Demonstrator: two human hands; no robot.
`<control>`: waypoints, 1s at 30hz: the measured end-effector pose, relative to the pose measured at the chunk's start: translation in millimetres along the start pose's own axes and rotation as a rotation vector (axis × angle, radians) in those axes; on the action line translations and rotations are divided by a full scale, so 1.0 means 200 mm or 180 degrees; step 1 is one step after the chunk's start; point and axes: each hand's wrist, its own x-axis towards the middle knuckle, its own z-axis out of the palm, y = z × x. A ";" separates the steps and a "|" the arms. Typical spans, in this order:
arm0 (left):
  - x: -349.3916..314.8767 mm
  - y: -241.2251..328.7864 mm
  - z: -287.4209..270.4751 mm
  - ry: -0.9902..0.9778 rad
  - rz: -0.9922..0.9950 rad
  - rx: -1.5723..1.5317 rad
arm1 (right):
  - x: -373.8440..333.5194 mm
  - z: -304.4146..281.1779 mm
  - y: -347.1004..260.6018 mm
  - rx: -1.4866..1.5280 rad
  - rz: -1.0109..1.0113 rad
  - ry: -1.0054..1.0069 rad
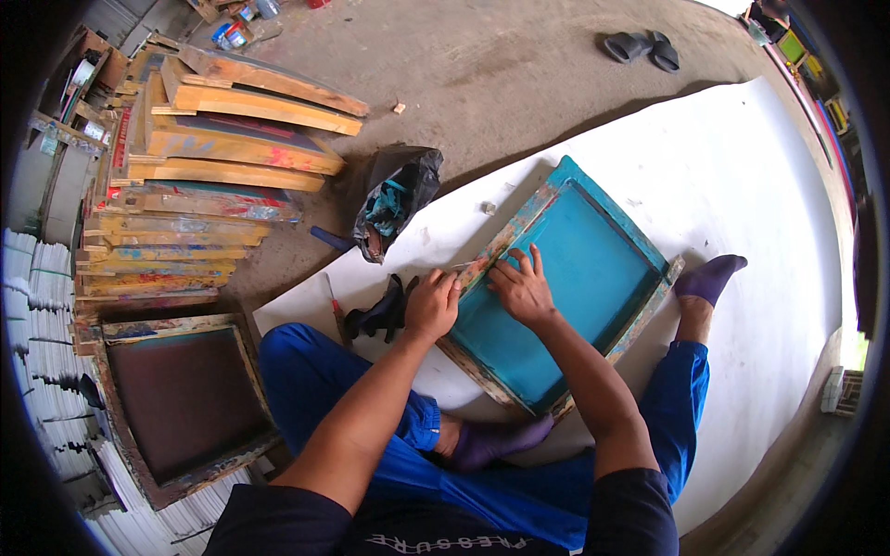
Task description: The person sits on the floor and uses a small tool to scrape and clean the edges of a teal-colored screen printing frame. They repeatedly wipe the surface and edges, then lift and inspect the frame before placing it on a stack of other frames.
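The person works seated on a broad white sheet (760,185) spread over a brownish-grey concrete floor (519,56); faint dark specks mark the sheet. At its middle, between the legs in blue trousers (677,408), lies a rectangular paint-stained wooden frame (619,215) holding a taut teal panel (584,287), set obliquely. The left hand (434,304) is at the frame's left rail, its fingers curled together; whether they are clamped on anything cannot be told. The right hand (526,289) lies over the panel beside the same rail, its fingers bent and partly apart; any grip is likewise indistinct.

Beyond the left hand, a crumpled black plastic bag (422,169) with teal scraps (385,206) inside stands at the sheet's edge; a slender red-handled tool (336,304) lies nearer the left knee. To the left, thick wooden frames (246,144) are stacked on the floor. Below them rests another wooden frame with a dark brown panel (181,398), beside white paper stacks (46,334) lining the room's left side. Black open-toed slippers (626,46) lie on the far floor, toward the upper right.
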 end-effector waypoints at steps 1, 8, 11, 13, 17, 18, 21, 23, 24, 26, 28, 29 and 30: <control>0.00 0.00 0.00 0.0039 0.0040 0.0027 | 0.00 0.00 0.00 -0.0074 -0.0015 0.0058; 0.00 0.00 0.00 -0.0172 -0.0088 0.0042 | -0.01 0.03 -0.01 -0.0177 -0.0011 0.0003; 0.00 -0.01 0.00 -0.0115 -0.0042 -0.0011 | 0.01 0.02 0.00 -0.0074 -0.0076 0.0060; 0.00 0.00 0.00 -0.0078 -0.0023 0.0040 | 0.02 0.01 0.00 0.0026 -0.0107 0.0094; 0.01 0.00 0.00 -0.0096 -0.0022 0.0127 | 0.05 0.00 0.01 0.0234 -0.0046 0.0209; 0.01 0.00 0.00 -0.0072 0.0025 0.0128 | 0.05 0.01 0.01 0.0291 -0.0016 0.0245; 0.02 0.01 -0.01 -0.0082 0.0049 0.0201 | 0.05 0.02 0.01 0.0363 0.0034 0.0204; 0.02 0.01 -0.01 -0.0181 -0.0034 0.0269 | 0.04 0.04 0.02 0.0462 0.0005 0.0291; 0.02 0.01 -0.01 -0.0187 -0.0045 0.0226 | 0.04 0.05 0.03 0.0480 0.0012 0.0289; 0.01 0.02 -0.01 -0.0351 -0.0232 0.0219 | 0.03 0.06 0.05 0.0493 -0.0114 0.0344; 0.01 0.02 -0.01 -0.0214 -0.0079 0.0290 | 0.02 0.06 0.06 0.0403 -0.0252 0.0332; 0.01 0.01 0.00 -0.0164 -0.0005 0.0338 | 0.02 0.06 0.06 0.0310 -0.0316 0.0296; 0.01 0.01 0.00 -0.0165 -0.0021 0.0333 | 0.01 0.06 0.05 0.0210 -0.0371 0.0288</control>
